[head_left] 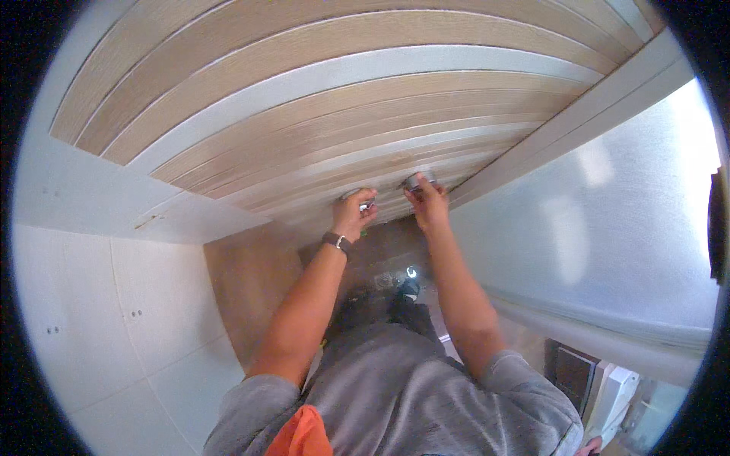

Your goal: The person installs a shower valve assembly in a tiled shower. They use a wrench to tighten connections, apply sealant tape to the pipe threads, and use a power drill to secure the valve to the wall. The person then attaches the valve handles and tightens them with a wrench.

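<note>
In front of me rises a striped panel [365,106] of tan wood-look boards with white bands. My left hand [354,214], with a dark watch [336,242] on its wrist, is closed against the panel's lower part. Its fingers curl round something small and shiny whose kind I cannot make out. Just to its right, my right hand [430,201] grips a short, round grey piece [417,182] against the same boards. The fingers hide most of that piece.
A large pale, glossy surface [563,220] borders the panel on the right, behind a light trim strip [563,121]. White wall panels [91,319] and a brown board [251,289] stand left. Bottom right shows a dark-fronted box [574,372] and part of another hand [589,446].
</note>
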Tool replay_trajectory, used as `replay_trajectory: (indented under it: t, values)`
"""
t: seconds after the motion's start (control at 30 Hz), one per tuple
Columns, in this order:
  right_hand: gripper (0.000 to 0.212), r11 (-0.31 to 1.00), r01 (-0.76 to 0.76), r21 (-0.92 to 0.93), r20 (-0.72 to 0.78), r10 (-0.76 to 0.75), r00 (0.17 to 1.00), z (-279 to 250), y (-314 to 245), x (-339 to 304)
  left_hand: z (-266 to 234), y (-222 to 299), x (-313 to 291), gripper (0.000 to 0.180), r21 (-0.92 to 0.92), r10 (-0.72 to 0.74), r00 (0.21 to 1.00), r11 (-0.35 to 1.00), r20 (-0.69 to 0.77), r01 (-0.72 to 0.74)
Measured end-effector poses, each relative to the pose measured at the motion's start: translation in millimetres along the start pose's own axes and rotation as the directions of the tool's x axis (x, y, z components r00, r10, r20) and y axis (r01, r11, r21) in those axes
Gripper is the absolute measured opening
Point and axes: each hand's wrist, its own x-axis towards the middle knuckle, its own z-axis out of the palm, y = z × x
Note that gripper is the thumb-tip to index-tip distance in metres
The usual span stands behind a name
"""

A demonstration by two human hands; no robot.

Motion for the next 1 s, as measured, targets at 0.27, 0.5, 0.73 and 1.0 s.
replay_trajectory:
  t: [0.27, 0.5, 0.73, 1.0]
  values:
    - [0.078, 0.715, 0.516, -0.472, 0.053, -0.561, 0.826, 1.5, -4.6, -10.7, -16.2, -49.8, 37.3, 0.074, -0.69, 0.32, 0.659, 0.581, 0.681, 0.432]
    - [0.083, 0.397, -0.741, 0.542, 0.448, 0.609, 0.654, -5.0, -15.6, -4.2, -6.3, -6.6, -18.7, 0.067, 0.259, 0.159, 0.979, 0.958, -0.128, -0.122]
    - [0.065, 0.297, -0.66, 0.69, 0.361, 0.648, 0.67, 12.6, -25.4, -3.0, 32.9, 16.9, -18.7, 0.051, 0.57, 0.287, 0.902, 0.82, -0.323, -0.057]
    - [0.07, 0.541, 0.675, -0.501, 0.197, -0.688, 0.698, 8.9, -7.7, -18.8, 5.1, -59.9, 35.0, 0.089, -0.78, 0.455, 0.637, 0.433, 0.622, 0.452]
